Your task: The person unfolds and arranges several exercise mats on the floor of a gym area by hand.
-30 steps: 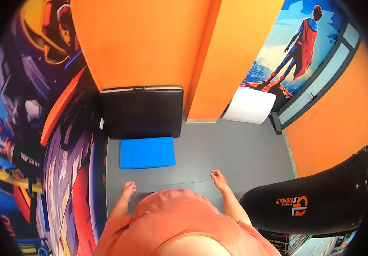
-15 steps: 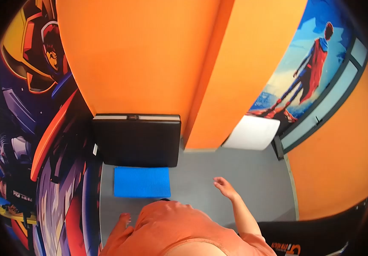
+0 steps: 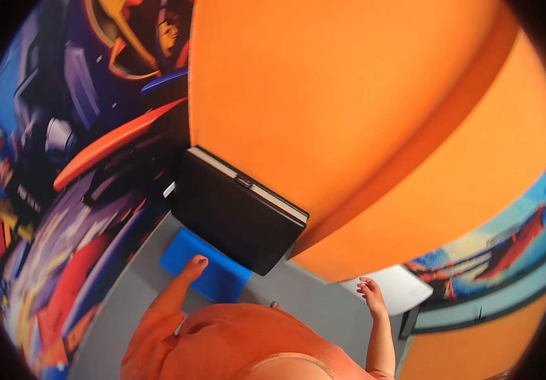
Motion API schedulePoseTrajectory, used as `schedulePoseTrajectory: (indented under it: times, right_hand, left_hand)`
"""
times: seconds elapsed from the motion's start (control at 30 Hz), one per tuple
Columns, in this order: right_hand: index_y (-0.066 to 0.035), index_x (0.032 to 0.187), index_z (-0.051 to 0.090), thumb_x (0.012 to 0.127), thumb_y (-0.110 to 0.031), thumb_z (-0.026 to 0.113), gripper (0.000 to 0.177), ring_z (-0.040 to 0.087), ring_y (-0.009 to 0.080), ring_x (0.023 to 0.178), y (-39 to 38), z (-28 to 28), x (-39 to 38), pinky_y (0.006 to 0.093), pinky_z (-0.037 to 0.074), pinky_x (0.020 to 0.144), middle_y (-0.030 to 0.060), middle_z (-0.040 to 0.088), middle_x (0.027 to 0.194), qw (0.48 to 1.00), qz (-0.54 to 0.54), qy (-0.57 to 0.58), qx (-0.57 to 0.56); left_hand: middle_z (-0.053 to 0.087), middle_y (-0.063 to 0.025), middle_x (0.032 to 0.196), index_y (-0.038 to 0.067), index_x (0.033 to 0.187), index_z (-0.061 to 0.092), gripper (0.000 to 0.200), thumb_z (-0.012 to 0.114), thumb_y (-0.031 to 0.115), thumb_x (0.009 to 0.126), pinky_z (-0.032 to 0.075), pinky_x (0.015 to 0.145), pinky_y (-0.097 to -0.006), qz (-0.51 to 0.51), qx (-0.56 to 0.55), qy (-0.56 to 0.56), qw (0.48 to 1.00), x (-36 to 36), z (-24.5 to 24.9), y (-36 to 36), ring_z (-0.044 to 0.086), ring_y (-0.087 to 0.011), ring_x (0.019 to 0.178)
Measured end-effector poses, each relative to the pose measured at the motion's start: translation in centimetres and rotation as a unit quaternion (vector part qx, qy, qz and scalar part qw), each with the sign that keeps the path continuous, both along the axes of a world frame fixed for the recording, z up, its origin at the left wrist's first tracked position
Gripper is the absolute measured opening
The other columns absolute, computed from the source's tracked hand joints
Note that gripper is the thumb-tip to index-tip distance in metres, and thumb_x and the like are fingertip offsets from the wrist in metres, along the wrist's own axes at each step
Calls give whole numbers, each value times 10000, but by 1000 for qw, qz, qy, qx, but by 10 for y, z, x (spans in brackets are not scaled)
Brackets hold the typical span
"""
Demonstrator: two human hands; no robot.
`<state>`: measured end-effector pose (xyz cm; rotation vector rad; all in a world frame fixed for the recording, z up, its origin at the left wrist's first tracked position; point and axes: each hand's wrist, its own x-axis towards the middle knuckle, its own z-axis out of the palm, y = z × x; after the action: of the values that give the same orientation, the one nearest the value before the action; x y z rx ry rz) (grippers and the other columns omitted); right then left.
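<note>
The person is standing in a corner and leaning over the grey floor [image 3: 311,307]; the left hand [image 3: 193,265] is reaching down and forward to the blue mat [image 3: 222,283], which is lying flat on the floor just in front of a black padded case [image 3: 241,218]; the case is leaning tilted against the orange wall [image 3: 349,114], its lower edge touching or nearly touching the mat's far side. The left fingers are lying close together and pointing down at the mat's near-left corner, closing on nothing; whether they are pressing on the mat or hovering just above it is something I cannot tell from this angle. The right hand [image 3: 372,295] is hanging free out to the side, its fingers loosely spread and holding nothing, near a white panel [image 3: 406,290] that is resting at the foot of the wall, well apart from the mat. A painted mural [image 3: 64,190] is covering the wall on the left; the person's orange shirt [image 3: 247,342] is filling the bottom of the view.

By my reading, the step in hand is the reach to the mat, with contact not yet sure. Since the mat is lying flat, any grip on it would call for fingers working under an edge, and the near-left corner is the freest one; the far side is crowded by the case.
</note>
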<state>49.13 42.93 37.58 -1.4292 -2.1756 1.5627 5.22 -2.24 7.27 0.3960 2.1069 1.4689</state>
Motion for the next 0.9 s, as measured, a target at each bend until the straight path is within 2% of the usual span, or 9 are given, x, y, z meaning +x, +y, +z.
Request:
schedulePoseTrajectory:
  times: [0.07, 0.23, 0.3, 0.47, 0.57, 0.67, 0.73, 0.83, 0.9]
  right_hand:
    - [-112, 1314, 586, 981, -300, 615, 384, 635, 185, 1061, 46, 7, -41, 356, 440, 922, 67, 671, 1199, 998, 46, 28, 20]
    - [-94, 1316, 588, 1037, -370, 576, 393, 629, 182, 1078, 108, 32, -160, 339, 456, 935, 62, 668, 1162, 970, 240, 34, 5]
    - [-86, 1314, 585, 1038, -351, 579, 383, 625, 177, 1079, 120, 33, -204, 331, 457, 932, 60, 667, 1158, 949, 312, 43, -9]
    - [-58, 1293, 579, 1033, -204, 594, 299, 604, 150, 1051, 105, -10, -316, 294, 450, 983, 33, 642, 1103, 894, 437, 90, -37]
    - [-52, 1294, 569, 1016, -136, 588, 290, 588, 131, 1036, 47, -40, -338, 283, 448, 984, 20, 630, 1062, 837, 529, 88, -107]
    - [-57, 1344, 553, 995, -156, 619, 369, 602, 166, 1061, 13, -89, -338, 310, 457, 1004, 64, 645, 1105, 743, 659, 24, -115]
    - [-44, 1354, 555, 982, -215, 650, 421, 597, 235, 1169, -10, -96, -324, 355, 450, 1040, 131, 644, 1215, 676, 735, -48, -14]
    - [-53, 1349, 573, 950, -265, 695, 468, 557, 302, 1268, -25, -98, -311, 396, 438, 1069, 182, 615, 1300, 608, 792, -50, 30]
    - [-59, 1335, 587, 937, -269, 709, 466, 546, 317, 1279, -26, -107, -317, 406, 436, 1074, 185, 607, 1309, 602, 796, -22, 60]
  left_hand:
    - [683, -62, 901, 74, 1057, 685, 256, 678, 303, 944, 538, 716, -325, 64, -11, -55, 996, 23, 6, -3, 644, -159, 803]
    - [667, -51, 897, 83, 1067, 665, 173, 617, 189, 938, 529, 659, -310, 305, 38, -111, 945, 132, -48, -31, 626, -161, 739]
    - [637, -53, 967, 59, 1091, 619, 169, 583, 104, 933, 550, 700, -320, 489, 63, -155, 856, 194, -65, -29, 620, -168, 859]
    - [625, -55, 967, 52, 1089, 607, 144, 552, 71, 957, 548, 709, -311, 625, 65, -152, 763, 339, -52, 23, 609, -162, 855]
    - [623, -24, 892, 50, 1086, 626, 160, 619, 150, 961, 528, 720, -282, 659, 85, -80, 743, 398, -24, 61, 594, -128, 819]
    - [630, -62, 981, 24, 1113, 622, 229, 659, 176, 947, 539, 769, -312, 660, 68, -75, 744, 419, 13, 88, 609, -161, 866]
    - [598, -118, 1148, 30, 1151, 606, 292, 684, 203, 929, 538, 823, -346, 608, -81, -85, 785, 425, 23, 99, 618, -212, 904]
    - [541, -164, 1270, 57, 1229, 592, 387, 703, 277, 930, 539, 874, -385, 543, -119, -127, 821, 400, 87, 105, 628, -256, 981]
    - [525, -167, 1285, 81, 1218, 594, 393, 714, 293, 909, 534, 891, -424, 520, -149, -107, 834, 387, 86, 98, 622, -311, 1023]
